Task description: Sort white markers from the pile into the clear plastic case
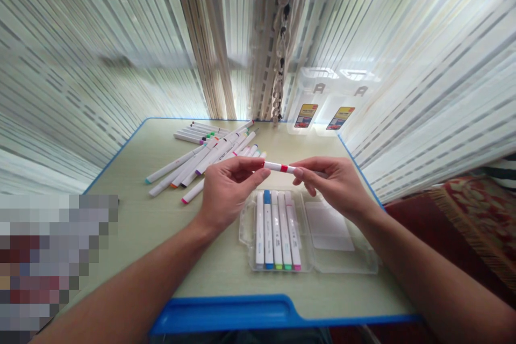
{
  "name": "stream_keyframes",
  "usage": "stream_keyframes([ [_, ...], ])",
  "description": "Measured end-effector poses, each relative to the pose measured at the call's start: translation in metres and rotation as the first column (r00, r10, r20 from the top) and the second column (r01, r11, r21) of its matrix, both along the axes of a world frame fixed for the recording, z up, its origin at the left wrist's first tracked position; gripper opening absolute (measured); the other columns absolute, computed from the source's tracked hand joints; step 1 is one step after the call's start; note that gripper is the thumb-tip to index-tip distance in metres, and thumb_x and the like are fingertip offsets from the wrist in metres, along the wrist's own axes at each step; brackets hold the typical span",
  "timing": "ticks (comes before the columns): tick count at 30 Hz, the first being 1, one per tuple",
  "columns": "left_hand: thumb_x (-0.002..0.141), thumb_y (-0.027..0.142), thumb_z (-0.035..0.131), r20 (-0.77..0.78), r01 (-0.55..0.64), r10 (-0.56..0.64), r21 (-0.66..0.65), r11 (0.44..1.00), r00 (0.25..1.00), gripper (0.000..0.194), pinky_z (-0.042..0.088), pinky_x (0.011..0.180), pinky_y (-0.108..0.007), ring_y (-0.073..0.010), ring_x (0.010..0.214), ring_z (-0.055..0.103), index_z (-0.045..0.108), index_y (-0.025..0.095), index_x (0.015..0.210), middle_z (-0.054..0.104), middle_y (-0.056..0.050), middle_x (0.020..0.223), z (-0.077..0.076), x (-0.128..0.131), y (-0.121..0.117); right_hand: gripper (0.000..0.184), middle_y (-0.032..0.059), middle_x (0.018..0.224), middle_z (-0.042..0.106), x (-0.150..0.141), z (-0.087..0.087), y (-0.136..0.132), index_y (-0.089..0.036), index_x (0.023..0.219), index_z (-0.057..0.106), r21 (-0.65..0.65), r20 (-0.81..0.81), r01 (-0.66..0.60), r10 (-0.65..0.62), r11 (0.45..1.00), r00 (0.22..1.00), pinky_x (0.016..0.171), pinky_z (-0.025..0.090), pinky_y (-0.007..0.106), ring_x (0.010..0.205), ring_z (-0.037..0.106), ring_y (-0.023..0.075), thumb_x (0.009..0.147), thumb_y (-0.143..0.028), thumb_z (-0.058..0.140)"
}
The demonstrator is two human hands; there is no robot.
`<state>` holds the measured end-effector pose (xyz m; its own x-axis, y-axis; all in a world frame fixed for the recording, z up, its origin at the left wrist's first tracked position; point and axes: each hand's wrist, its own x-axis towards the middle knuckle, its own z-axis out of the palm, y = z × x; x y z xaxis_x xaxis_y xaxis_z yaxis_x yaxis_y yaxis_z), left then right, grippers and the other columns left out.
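A white marker with a red band [278, 167] is held level between my two hands, above the table. My left hand [228, 185] pinches its red-tipped end with thumb and fingers. At the other end, my right hand [332, 180] grips the barrel, which is partly hidden by the fingers. Just below lies an open clear plastic case [245, 226]. In its left half several white markers [278, 234] lie side by side, with blue, green and pink ends. The lid half [342, 260] lies flat to the right with a white card [328, 226] in it.
A loose heap of markers [209, 156] covers the table's back left. Two upright clear cases [302, 91] with yellow labels stand at the back right corner. The pale table [133, 242] has a blue rim; string curtains [121, 64] hang close behind.
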<state>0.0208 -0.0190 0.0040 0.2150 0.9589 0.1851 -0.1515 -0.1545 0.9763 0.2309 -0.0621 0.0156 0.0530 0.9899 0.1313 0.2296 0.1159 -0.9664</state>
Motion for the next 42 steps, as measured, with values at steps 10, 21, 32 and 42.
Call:
stream_keyframes([
  [10, 0.066, 0.018, 0.09, 0.056, 0.066, -0.066, 0.008, 0.998, 0.996, 0.024, 0.052, 0.056, -0.019, -0.0093, 0.058, 0.064, 0.076, 0.014, 0.086, 0.075, -0.001, 0.074, 0.001, 0.0, -0.002, 0.028, 0.0045, 0.063, 0.072, -0.001, 0.0, -0.001, -0.014, 0.081, 0.076, -0.078, -0.16, -0.041, 0.029, 0.996, 0.987, 0.039, 0.039, 0.021, 0.041, 0.05, 0.0077, 0.076, -0.041, 0.084],
  [21, 0.077, 0.025, 0.084, 0.394, 0.479, -0.388, -0.163, 0.863, 0.833, 0.014, 0.049, 0.053, -0.021, -0.0088, 0.052, 0.061, 0.077, 0.016, 0.085, 0.076, -0.005, 0.07, 0.005, -0.001, -0.003, 0.023, -0.0028, 0.049, 0.059, 0.005, -0.003, 0.0, -0.015, 0.07, 0.073, -0.129, -0.387, -0.201, 0.137, 0.971, 0.912, 0.037, 0.03, 0.017, 0.038, 0.042, 0.0051, 0.076, -0.035, 0.084],
  [32, 0.079, 0.027, 0.082, 0.442, 0.585, -0.446, -0.254, 0.77, 0.778, 0.012, 0.049, 0.056, -0.019, -0.0093, 0.057, 0.065, 0.078, 0.016, 0.081, 0.074, -0.003, 0.066, 0.007, -0.002, -0.003, 0.022, -0.0037, 0.047, 0.055, 0.006, -0.003, 0.0, -0.015, 0.07, 0.073, -0.143, -0.376, -0.26, 0.19, 0.955, 0.907, 0.037, 0.031, 0.018, 0.039, 0.042, 0.0056, 0.076, -0.033, 0.084],
  [42, 0.077, 0.027, 0.082, 0.33, 0.513, -0.422, -0.272, 0.814, 0.844, 0.014, 0.044, 0.054, -0.019, -0.0083, 0.054, 0.06, 0.074, 0.015, 0.076, 0.071, -0.002, 0.063, 0.004, -0.003, 0.0, 0.023, -0.0027, 0.05, 0.056, 0.008, -0.005, 0.0, -0.015, 0.071, 0.074, -0.151, -0.293, -0.224, 0.173, 0.963, 0.94, 0.039, 0.032, 0.02, 0.041, 0.044, 0.0068, 0.076, -0.035, 0.084],
])
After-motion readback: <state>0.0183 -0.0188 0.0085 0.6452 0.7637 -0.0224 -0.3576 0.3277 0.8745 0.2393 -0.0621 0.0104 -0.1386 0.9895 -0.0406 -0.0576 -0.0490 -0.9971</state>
